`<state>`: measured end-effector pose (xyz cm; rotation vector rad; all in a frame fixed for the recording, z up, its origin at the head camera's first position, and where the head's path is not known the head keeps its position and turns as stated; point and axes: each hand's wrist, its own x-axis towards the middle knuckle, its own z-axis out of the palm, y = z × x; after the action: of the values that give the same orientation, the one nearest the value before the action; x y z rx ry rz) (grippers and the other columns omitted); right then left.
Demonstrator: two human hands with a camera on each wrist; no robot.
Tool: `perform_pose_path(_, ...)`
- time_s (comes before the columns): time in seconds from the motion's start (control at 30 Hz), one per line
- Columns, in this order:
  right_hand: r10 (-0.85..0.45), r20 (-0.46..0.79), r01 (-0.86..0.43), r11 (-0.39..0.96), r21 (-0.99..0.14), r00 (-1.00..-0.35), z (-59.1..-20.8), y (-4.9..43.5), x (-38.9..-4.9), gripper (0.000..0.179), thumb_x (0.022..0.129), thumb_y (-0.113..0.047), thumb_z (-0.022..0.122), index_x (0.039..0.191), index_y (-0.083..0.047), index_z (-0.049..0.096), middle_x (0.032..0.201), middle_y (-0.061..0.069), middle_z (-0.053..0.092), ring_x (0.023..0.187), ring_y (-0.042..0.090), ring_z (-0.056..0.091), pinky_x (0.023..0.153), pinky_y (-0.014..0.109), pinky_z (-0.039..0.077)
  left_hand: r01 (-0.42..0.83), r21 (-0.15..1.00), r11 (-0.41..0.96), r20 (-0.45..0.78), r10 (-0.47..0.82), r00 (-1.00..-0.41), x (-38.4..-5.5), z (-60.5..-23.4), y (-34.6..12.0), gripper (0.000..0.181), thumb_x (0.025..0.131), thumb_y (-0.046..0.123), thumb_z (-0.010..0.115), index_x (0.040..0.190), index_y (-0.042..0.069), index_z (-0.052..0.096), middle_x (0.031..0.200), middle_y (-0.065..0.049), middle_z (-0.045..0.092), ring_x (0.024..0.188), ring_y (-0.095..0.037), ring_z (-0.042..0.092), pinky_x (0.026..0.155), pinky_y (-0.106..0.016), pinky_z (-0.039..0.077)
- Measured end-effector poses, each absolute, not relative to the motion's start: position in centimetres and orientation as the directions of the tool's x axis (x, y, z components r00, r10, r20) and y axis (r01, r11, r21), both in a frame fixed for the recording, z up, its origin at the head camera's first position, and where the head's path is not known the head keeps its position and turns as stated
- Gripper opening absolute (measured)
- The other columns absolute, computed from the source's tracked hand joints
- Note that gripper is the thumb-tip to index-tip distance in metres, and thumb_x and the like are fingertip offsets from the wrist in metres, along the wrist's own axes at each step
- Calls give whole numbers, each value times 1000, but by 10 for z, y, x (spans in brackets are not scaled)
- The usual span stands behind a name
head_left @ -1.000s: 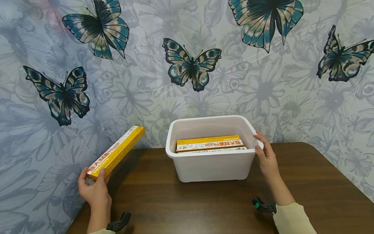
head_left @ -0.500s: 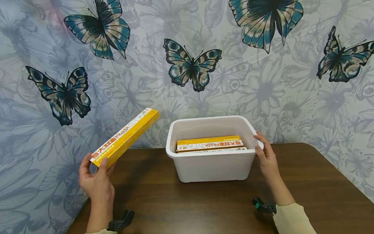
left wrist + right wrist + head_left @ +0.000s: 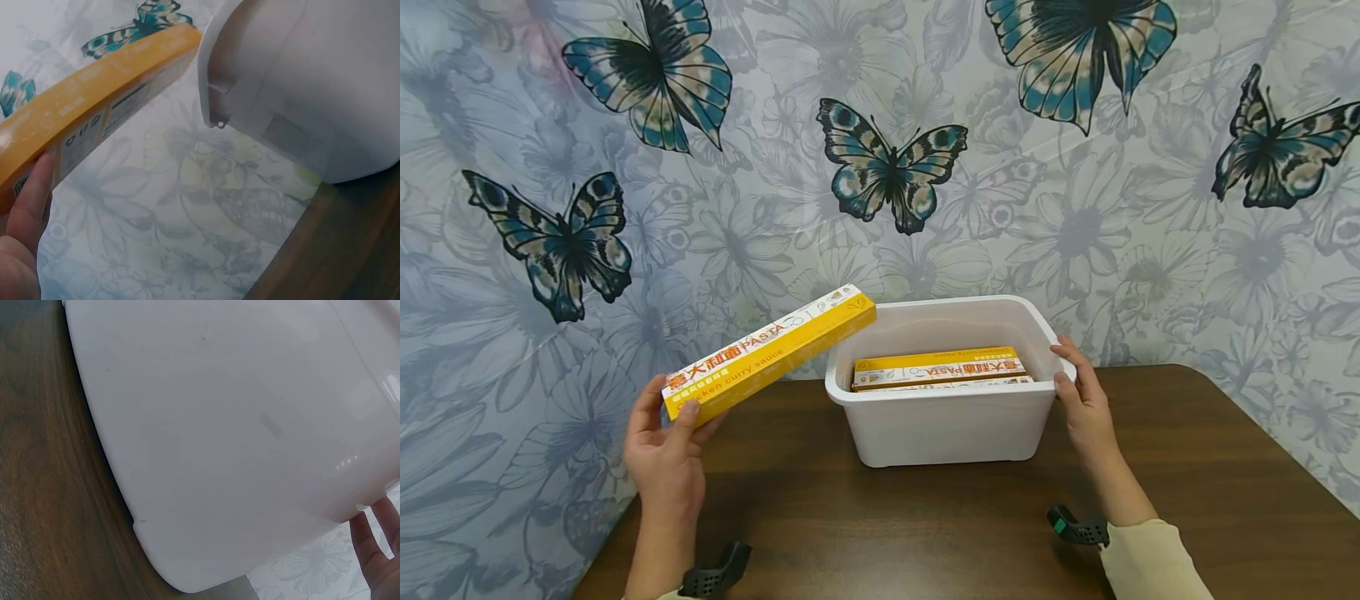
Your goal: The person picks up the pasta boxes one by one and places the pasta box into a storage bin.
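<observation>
My left hand (image 3: 668, 467) grips the near end of a yellow and white pasta box (image 3: 767, 354), tilted up to the right above the table. The box's far end reaches the left rim of a white plastic bin (image 3: 947, 429) in the head view; whether it touches cannot be told. In the left wrist view the yellow box (image 3: 94, 90) points toward the bin (image 3: 337, 94). My right hand (image 3: 1086, 408) holds the bin's right rim, thumb in front and fingers over the edge. Inside the bin lies another pasta box (image 3: 940, 367), with a further white-edged box partly hidden before it.
The bin stands on a dark brown wooden table (image 3: 880, 533). Behind the table hangs a wall covering with flowers and several butterflies (image 3: 892, 167). Each wrist wears a black band (image 3: 1078, 527).
My left hand has carried the pasta box up and to the right, from left of the bin to its left rim, turning it flatter. The right hand and the bin have stayed put.
</observation>
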<state>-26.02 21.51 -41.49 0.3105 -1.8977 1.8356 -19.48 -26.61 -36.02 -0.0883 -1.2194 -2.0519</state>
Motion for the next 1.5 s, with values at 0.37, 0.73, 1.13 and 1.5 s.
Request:
perform_pose_path(0.37, 160, 494, -490, 69, -869, -855, -415, 214, -261, 41, 104, -10, 44, 144, -4, 45, 164, 2, 31, 149, 10, 27, 97, 10, 38, 532, 817, -220, 388, -473, -791, -197, -364, -260, 58, 93, -7, 61, 147, 8, 45, 140, -9, 45, 112, -19, 63, 73, -30, 60)
perform_pose_path(0.73, 177, 491, -482, 91, -871, -853, -414, 215, -261, 41, 104, -11, 44, 144, -5, 45, 164, 1, 32, 149, 9, 28, 99, 8, 37, 438, 877, -199, 341, -386, -857, -206, -364, -251, 52, 98, 2, 57, 148, 10, 46, 136, -6, 50, 111, -16, 62, 76, -30, 61)
perform_pose_path(1.13, 185, 489, -486, 61, -872, -853, -414, 215, -260, 41, 104, -10, 44, 144, -3, 45, 164, 6, 31, 148, 10, 29, 96, 11, 38, 355, 935, -18, 336, -281, -899, -234, -345, -237, 53, 93, 9, 68, 144, 13, 54, 142, 3, 53, 90, -6, 63, 81, -14, 54)
perform_pose_path(1.5, 176, 492, -487, 71, -870, -853, -415, 214, -261, 40, 104, -10, 45, 143, -3, 45, 164, 4, 31, 149, 10, 28, 99, 9, 38, 310, 951, 26, 311, -86, -947, -259, -342, -212, 58, 92, 14, 71, 146, 14, 51, 146, -3, 50, 116, -9, 62, 89, -16, 54)
